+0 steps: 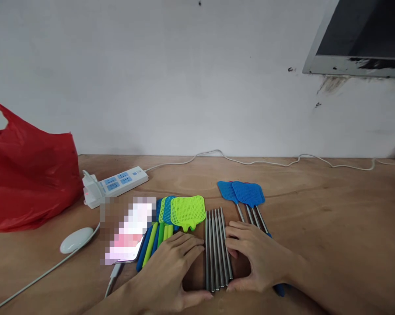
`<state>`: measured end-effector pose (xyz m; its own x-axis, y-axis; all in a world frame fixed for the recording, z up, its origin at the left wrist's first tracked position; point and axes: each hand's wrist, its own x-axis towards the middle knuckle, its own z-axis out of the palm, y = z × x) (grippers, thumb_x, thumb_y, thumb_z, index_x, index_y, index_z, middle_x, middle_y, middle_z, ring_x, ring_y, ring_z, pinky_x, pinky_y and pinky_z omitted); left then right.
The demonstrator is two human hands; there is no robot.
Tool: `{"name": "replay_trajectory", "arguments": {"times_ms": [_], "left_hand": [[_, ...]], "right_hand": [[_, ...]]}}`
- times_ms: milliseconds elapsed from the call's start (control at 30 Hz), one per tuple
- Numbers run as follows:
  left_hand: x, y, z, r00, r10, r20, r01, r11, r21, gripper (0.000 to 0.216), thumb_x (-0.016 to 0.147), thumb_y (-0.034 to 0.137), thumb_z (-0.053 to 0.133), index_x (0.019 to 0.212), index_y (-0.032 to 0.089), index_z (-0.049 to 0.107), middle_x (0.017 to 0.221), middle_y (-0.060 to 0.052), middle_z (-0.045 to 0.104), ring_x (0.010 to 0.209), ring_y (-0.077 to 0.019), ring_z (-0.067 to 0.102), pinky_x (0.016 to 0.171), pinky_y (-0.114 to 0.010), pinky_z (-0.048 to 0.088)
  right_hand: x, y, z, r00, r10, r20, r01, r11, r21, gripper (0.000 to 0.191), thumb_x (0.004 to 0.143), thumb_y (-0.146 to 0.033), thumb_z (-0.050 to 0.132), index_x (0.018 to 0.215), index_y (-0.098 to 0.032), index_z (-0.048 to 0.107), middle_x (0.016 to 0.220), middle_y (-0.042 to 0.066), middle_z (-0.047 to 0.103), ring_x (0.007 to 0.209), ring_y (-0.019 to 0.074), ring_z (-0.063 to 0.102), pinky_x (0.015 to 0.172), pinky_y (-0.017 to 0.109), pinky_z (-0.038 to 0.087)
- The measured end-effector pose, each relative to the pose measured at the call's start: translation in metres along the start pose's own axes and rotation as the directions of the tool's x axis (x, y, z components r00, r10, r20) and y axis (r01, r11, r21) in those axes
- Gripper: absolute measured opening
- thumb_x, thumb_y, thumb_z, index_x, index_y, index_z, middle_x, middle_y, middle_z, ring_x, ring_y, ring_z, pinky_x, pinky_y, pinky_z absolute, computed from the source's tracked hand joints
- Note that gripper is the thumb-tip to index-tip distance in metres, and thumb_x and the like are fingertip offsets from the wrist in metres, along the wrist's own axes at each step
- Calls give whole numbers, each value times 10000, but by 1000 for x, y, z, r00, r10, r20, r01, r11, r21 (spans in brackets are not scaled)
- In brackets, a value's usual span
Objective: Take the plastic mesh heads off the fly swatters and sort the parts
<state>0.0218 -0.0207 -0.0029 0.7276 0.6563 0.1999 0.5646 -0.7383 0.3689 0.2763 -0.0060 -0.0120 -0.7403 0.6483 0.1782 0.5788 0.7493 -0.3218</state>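
Observation:
A row of several thin metal rods [218, 249] lies side by side on the wooden table, between my two hands. My left hand [174, 264] is at their left edge, thumb spread from its curved fingers, the thumb tip by the rods' near ends. On the other side my right hand [254, 256] has its fingertips against the outermost rod and its thumb near the lower ends. Neither hand is closed around a rod. Green and blue fly swatter heads [188, 211] lie stacked beyond my left hand, beside coloured handles [151, 243]. Assembled blue fly swatters [248, 194] lie partly under my right hand.
A lit phone [131, 232] with a charging cable lies at left, near a white mouse-like object [76, 240]. Behind stands a white power strip [125, 180], its cord along the wall. A red plastic bag [29, 175] fills the far left.

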Motion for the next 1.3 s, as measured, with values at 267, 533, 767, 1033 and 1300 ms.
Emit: {"name": "replay_trajectory", "arguments": {"times_ms": [267,533,767,1033,1300], "left_hand": [[1,-1,2,1000,17,-25,-17,1000,16,524,723,461,812,1125,170,646,1103,-104,731,1013,-306,674,935,-451,506],[2,1,0,1000,11,-1,-11,1000,3,414,788,482,753,1053,181,650,1093,-103,724,1009,-305,668,930,-446,497],[0,-1,5,1000,0,-17,-1,1000,-4,393,801,492,738,1022,180,647,1062,-103,713,1000,-311,659,919,-454,493],[0,-1,6,1000,-6,-30,6,1000,13,382,801,423,750,1075,179,642,1057,-94,715,993,-306,656,924,-455,496],[1,3,6,1000,-24,-11,25,999,38,360,798,429,772,1030,188,639,1034,-84,716,972,-308,656,882,-444,510]], "right_hand": [[-1,0,0,1000,-8,-16,8,1000,-19,409,688,-479,770,720,-216,459,815,17,537,780,205,486,670,329,353],[-1,3,0,1000,-29,-10,29,999,-22,410,692,-516,756,731,-218,477,817,19,544,779,209,490,670,334,369],[-1,3,1,1000,-29,-11,29,1000,0,395,707,-501,756,749,-213,489,826,16,531,784,205,490,686,333,368],[-1,0,-1,1000,-21,-19,21,1000,-13,394,701,-487,764,733,-217,479,811,14,526,769,203,487,663,326,362],[1,-1,-1,999,-27,-25,26,999,-42,389,700,-484,758,728,-218,476,812,18,535,760,204,480,656,329,348]]}}
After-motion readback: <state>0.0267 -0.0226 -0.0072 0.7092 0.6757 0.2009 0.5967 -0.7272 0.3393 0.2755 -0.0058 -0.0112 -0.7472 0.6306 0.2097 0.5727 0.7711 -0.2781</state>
